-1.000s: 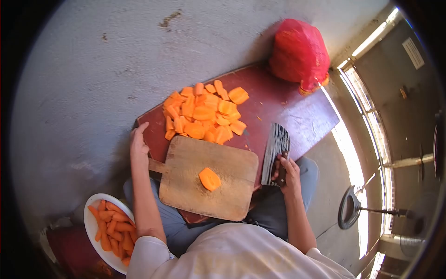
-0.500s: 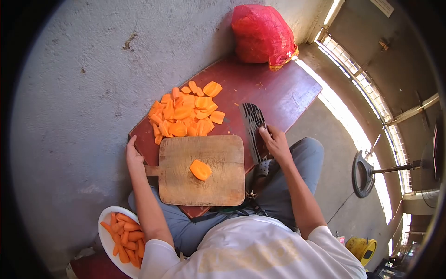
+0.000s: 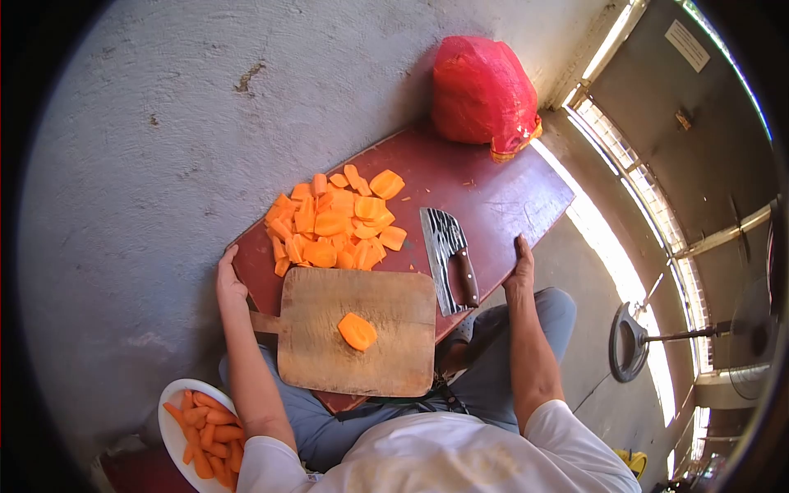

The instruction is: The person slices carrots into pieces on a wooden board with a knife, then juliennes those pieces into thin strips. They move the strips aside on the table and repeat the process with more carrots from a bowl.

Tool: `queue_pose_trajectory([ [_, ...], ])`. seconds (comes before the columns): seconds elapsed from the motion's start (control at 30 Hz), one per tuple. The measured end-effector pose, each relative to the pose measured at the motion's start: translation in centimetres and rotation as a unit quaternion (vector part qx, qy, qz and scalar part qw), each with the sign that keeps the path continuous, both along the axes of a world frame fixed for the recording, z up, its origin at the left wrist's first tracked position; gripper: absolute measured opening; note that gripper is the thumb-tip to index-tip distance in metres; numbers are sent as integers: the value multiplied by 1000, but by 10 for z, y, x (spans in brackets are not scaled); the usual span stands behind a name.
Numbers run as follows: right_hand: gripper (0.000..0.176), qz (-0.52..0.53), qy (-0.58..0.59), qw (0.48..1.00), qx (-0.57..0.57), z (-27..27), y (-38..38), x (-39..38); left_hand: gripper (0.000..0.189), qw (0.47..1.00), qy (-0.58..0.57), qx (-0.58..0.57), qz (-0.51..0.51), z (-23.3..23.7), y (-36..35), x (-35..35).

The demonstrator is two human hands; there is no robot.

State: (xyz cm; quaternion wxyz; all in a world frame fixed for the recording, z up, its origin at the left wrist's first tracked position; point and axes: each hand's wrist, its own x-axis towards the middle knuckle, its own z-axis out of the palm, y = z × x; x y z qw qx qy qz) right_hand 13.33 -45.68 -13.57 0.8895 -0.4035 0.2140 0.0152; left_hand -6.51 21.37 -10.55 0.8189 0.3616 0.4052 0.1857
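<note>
- Red table (image 3: pixel 505 197), centre frame: cleaver (image 3: pixel 442 253) now lies flat, released from the right hand (image 3: pixel 520 264).
- Right hand now touches table's right edge; left hand (image 3: pixel 231 278) at its left edge. No tool in either; can't tell if they're gripping.
- Carrot slice (image 3: pixel 357 332) on board (image 3: pixel 312 361), lower centre; cutting looks paused.

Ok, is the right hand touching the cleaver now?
Apart. The head view shows a strip of red tabletop between the right hand, at the table's edge, and the cleaver lying flat.
</note>
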Motion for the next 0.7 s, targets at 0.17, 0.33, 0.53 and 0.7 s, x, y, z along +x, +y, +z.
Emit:
queue_pose_trajectory([
  [0.17, 70, -16, -68, 993, 93, -3, 3, 6, 34, 1000, 13, 0, 11, 4, -2, 2],
  [0.33, 75, -19, -73, 992, 97, -11, 6, 4, 30, 999, 11, 34, 39, -13, 7, 3],
  [0.53, 73, 14, -91, 991, 100, 5, 11, 8, 28, 996, 51, 57, 50, -6, -1, -2],
  [0.7, 62, 5, -116, 986, 116, -10, 12, 21, 29, 994, 25, 92, 49, -31, 23, -2],
])
